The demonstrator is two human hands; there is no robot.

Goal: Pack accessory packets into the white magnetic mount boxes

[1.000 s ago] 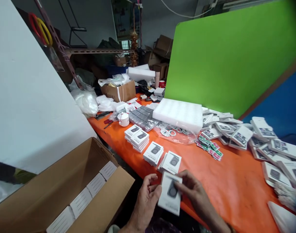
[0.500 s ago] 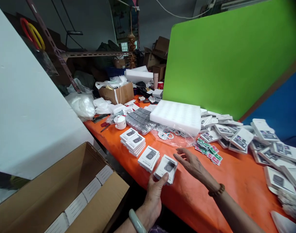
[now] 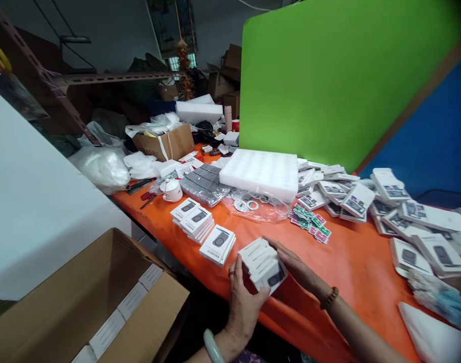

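Note:
A stack of small white boxes is tilted on its side above the orange table, its edges facing up. My left hand grips its near left side, thumb at the front and fingers at the left. Against the far right side rests my right hand, fingers pressed along the boxes. Left of the hands lie more white boxes marked MAGNETIC and another group of them. An open cardboard box at lower left holds a row of white boxes.
White foam and a grey plastic pack lie beyond the hands, near a lidded white cup. Coloured cards and a heap of white boxes are at right. A green panel stands behind.
The stack near my left hand has been lifted and tipped onto its side. My right hand has closed in on its right side. The camera view has shifted, moving the scene left.

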